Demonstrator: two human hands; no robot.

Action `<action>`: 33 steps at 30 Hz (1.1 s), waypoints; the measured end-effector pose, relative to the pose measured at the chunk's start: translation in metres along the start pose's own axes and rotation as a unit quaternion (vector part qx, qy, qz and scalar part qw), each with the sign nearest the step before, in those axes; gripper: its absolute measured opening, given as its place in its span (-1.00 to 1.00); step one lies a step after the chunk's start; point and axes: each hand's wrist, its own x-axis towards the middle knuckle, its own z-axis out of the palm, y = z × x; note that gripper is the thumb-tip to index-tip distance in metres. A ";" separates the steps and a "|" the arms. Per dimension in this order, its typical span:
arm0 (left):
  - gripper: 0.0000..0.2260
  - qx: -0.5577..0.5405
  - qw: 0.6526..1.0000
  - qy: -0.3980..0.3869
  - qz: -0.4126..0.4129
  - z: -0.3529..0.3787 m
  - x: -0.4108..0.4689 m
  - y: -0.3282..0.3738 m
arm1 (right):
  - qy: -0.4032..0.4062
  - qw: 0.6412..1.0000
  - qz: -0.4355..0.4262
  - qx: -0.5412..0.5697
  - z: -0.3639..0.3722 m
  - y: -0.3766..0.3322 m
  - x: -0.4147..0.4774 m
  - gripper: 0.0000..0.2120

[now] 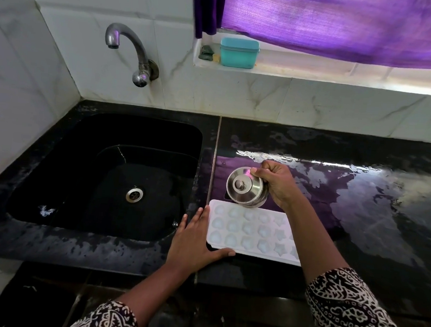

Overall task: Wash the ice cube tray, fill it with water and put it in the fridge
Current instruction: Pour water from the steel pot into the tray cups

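We find a domestic kitchen: a black sink (147, 132) set in a wet black stone counter (384, 228) at centre left, a wall tap (130, 51) on white tiles (92, 11) above, a purple curtain (336, 23) and teal box (239, 53) at the top

Teal box (239, 53) on sill (319, 74) under purple curtain (336, 23).

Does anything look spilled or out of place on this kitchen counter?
Yes. Water lies pooled across the black stone counter right of the white plastic ice cube tray. The small lidded steel pot in the right hand is tipped toward the camera at the tray's far edge.
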 end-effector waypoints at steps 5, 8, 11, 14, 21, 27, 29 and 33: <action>0.23 0.003 1.000 -0.001 -0.002 -0.001 0.000 0.001 | -0.004 1.000 0.000 -0.013 0.001 -0.001 0.000 -0.65; 0.24 0.007 1.000 -0.002 -0.002 -0.001 0.000 0.001 | -0.009 1.000 0.003 -0.016 0.000 -0.001 0.001 -0.62; 0.24 0.005 1.000 0.000 -0.003 -0.001 -0.001 0.001 | -0.009 0.999 0.003 -0.039 0.000 -0.003 0.002 -0.63; 0.25 0.004 1.000 0.001 -0.005 -0.001 0.000 0.001 | -0.014 0.998 0.004 -0.056 -0.001 -0.005 0.002 -0.66; 0.25 0.004 1.000 -0.002 -0.006 -0.001 -0.001 0.001 | -0.012 0.998 0.008 -0.062 0.000 -0.008 0.002 -0.65; 0.25 0.001 1.000 -0.005 -0.006 -0.003 -0.001 0.002 | -0.004 0.998 0.007 -0.058 0.001 -0.009 0.002 -0.62; 0.25 0.003 1.000 -0.005 -0.005 -0.003 -0.002 0.002 | -0.005 0.998 0.009 -0.058 0.000 -0.009 0.002 -0.62; 0.24 0.006 1.000 -0.004 -0.003 -0.003 -0.001 0.002 | -0.004 0.998 0.011 -0.055 0.000 -0.009 0.003 -0.64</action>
